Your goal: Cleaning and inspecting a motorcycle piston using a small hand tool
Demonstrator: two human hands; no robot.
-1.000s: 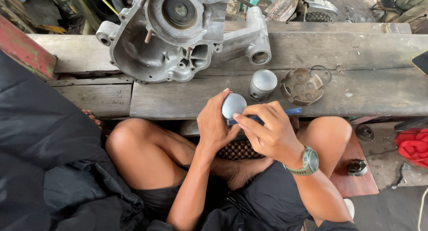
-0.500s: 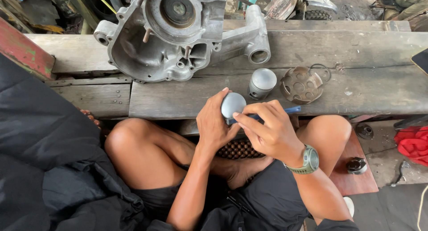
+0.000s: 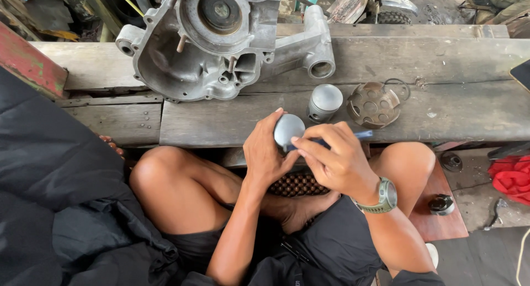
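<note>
I sit cross-legged in front of a low wooden bench [image 3: 452,112]. My left hand [image 3: 265,153] grips a small round grey piston [image 3: 288,128] by its side, just over the bench's front edge. My right hand [image 3: 331,156], with a watch on the wrist, pinches a thin blue-handled tool [image 3: 361,134] whose tip rests against the piston. The tool's tip is hidden by my fingers. A second silver piston [image 3: 324,101] stands upright on the bench just beyond my hands.
A large grey engine casing [image 3: 221,43] lies on the bench at the back left. A rusty perforated round plate [image 3: 374,105] with a wire ring sits right of the standing piston. Black cloth [image 3: 49,197] covers the left. A red rag [image 3: 510,175] lies right.
None in my hands' grip; both hands and the piston stay in almost the same place, with only a slight shift of the view.
</note>
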